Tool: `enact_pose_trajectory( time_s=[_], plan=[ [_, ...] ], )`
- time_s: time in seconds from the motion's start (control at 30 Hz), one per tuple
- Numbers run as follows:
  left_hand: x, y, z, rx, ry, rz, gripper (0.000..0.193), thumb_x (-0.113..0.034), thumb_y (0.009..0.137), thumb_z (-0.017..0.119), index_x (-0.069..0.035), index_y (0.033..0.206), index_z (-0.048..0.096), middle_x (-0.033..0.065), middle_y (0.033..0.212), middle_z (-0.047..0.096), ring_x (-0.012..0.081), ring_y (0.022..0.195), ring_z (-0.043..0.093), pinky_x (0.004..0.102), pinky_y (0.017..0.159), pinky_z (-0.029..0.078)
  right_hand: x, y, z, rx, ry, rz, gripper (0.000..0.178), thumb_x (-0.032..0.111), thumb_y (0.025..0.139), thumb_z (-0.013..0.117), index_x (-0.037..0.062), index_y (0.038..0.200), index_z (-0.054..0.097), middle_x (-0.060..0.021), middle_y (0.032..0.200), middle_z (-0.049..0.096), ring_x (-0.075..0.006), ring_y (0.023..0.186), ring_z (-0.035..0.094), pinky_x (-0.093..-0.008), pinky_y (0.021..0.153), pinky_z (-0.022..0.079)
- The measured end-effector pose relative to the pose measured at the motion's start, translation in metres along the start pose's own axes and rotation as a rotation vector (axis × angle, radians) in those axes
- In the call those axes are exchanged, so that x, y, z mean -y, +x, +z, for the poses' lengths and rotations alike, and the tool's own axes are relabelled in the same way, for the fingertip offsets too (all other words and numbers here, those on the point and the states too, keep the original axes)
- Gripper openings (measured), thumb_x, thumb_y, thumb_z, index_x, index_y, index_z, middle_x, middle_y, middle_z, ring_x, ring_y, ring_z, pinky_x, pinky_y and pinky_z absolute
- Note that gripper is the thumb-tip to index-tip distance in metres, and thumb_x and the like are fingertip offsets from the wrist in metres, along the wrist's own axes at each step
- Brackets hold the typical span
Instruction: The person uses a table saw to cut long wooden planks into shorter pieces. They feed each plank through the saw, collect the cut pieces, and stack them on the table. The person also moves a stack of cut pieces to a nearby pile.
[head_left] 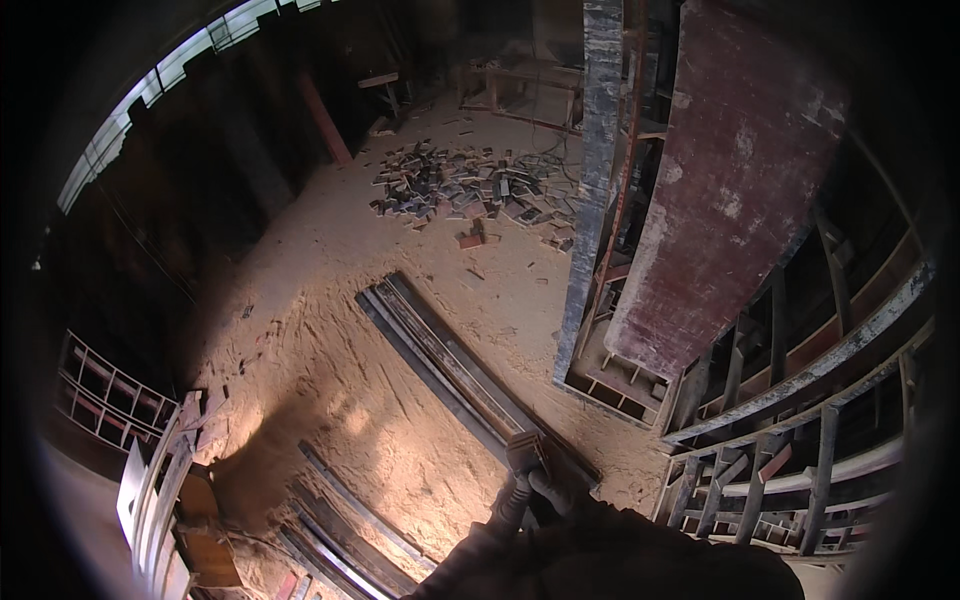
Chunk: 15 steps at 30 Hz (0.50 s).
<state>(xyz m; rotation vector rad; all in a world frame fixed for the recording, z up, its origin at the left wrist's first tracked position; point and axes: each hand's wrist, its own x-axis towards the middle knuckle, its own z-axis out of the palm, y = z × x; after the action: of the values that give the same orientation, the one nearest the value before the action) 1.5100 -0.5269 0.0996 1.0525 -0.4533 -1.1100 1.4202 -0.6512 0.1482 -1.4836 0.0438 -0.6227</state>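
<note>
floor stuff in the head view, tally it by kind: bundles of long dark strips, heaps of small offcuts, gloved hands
bundles of long dark strips: 2 (second bundle)
heaps of small offcuts: 1
gloved hand: 1
total: 4

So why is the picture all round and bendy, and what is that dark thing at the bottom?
The camera sits on a person's head and looks down, and its very wide lens bends straight lines near the edge. The dark shape at the bottom is the person's own arm, ending in a gloved hand; which hand it is I cannot tell. It reaches to the near end of some long dark planks lying on the sandy, sawdust-covered floor. Whether it grips anything is too dark to see. Farther off lies a heap of small wood offcuts. On the right a big reddish board stands above wooden frames.
</note>
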Motion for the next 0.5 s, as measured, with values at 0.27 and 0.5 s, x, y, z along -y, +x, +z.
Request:
enact_pose_trajectory(
  time_s=[0.27,0.5],
  plan=[
    [-0.162,0.23,-0.091,-0.027,-0.461,-0.06,0.094,-0.081,0.079,0.068,-0.015,0.144,0.052,0.0087,0.125,0.062,0.0264,0.116,0.06,0.0436,0.101,0.052,-0.11,0.279,-0.003,0.047,-0.318,-0.082,0.049,0.019,0.105,0.059,-0.0011,0.148,0.049,-0.0219,0.14,0.054,-0.0381,0.126,0.057,-0.0457,0.109,0.046],
    [-0.255,0.508,-0.158,0.117,-0.318,-0.317,0.091,-0.082,0.089,0.055,-0.011,0.147,0.05,0.0119,0.129,0.062,0.027,0.117,0.062,0.0422,0.101,0.053,-0.171,0.502,-0.115,-0.029,-1.24,-0.112,0.057,0.025,0.106,0.056,0.0085,0.159,0.04,-0.0272,0.156,0.045,-0.0399,0.138,0.055,-0.048,0.104,0.052]
  ],
)
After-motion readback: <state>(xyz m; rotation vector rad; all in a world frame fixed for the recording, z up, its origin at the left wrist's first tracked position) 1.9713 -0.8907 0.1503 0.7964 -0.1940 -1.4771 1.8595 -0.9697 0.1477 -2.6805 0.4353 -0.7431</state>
